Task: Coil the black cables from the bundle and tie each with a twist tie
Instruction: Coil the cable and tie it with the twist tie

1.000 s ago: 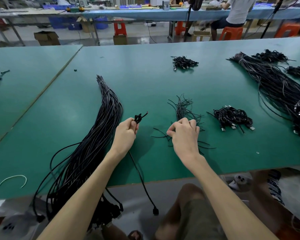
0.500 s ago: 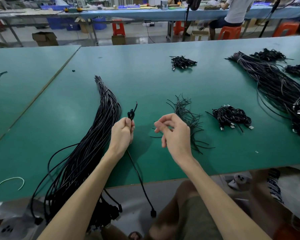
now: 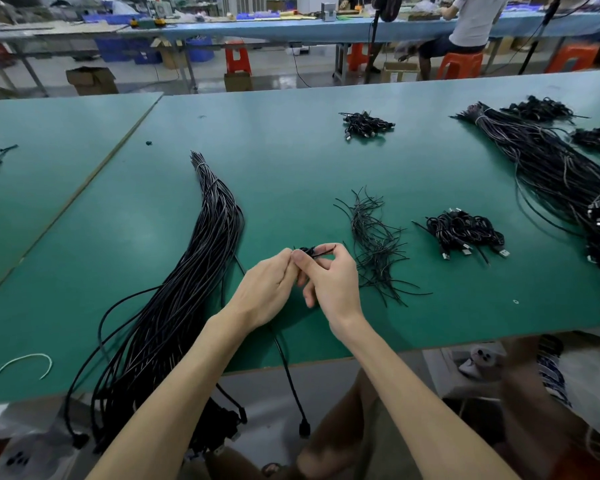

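A person seated at a green desk is working with both bare hands just right of a long black cable bundle, which is lying along the desk and hanging over its near edge. The left hand is holding a small coil of one cable, its grip curled tight around it. The cable's free end is dangling below the desk edge. The right hand is touching the left, its grip pinching a black twist tie between thumb and forefinger at the coil. Further right of the bundle, loose ties are lying scattered, then a heap of tied coils. Print on a cardboard box far behind the bundle is too small to read.
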